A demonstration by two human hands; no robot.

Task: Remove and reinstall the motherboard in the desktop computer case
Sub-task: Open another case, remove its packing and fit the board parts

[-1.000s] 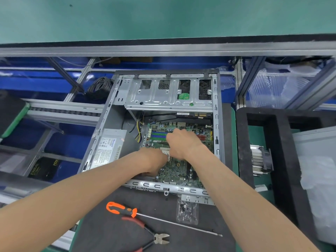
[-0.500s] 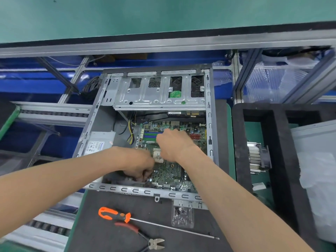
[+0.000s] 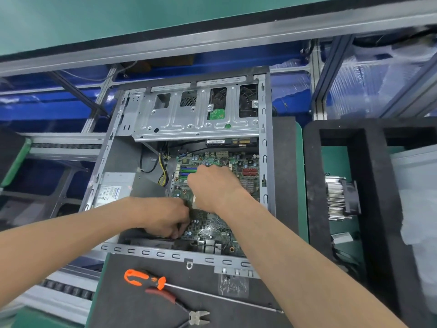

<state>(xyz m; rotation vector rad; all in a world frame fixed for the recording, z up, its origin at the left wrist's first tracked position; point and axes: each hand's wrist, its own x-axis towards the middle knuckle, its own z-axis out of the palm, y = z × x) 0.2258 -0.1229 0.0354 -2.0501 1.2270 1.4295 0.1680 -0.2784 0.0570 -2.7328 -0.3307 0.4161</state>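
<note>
The open grey computer case point(image 3: 266, 162) lies on its side on a black mat. Inside it sits the green motherboard point(image 3: 212, 229). My left hand point(image 3: 165, 217) has its fingers curled at the board's left edge and seems to grip it. My right hand point(image 3: 212, 185) is curled over the board's middle, by the CPU socket; what its fingers hold is hidden under the hand. The board's left side appears raised off the case floor.
A power supply point(image 3: 113, 188) sits in the case's left part, a drive cage point(image 3: 189, 114) at the far end. An orange-handled screwdriver point(image 3: 146, 279), cutters point(image 3: 189, 313) and a small clear bag point(image 3: 233, 286) lie on the mat point(image 3: 142, 311). A heatsink with fan point(image 3: 340, 201) rests in the black foam tray point(image 3: 314, 185) on the right.
My left hand has slid down and left along the board's left edge. The right hand stays at the board's middle. The camera has shifted.
</note>
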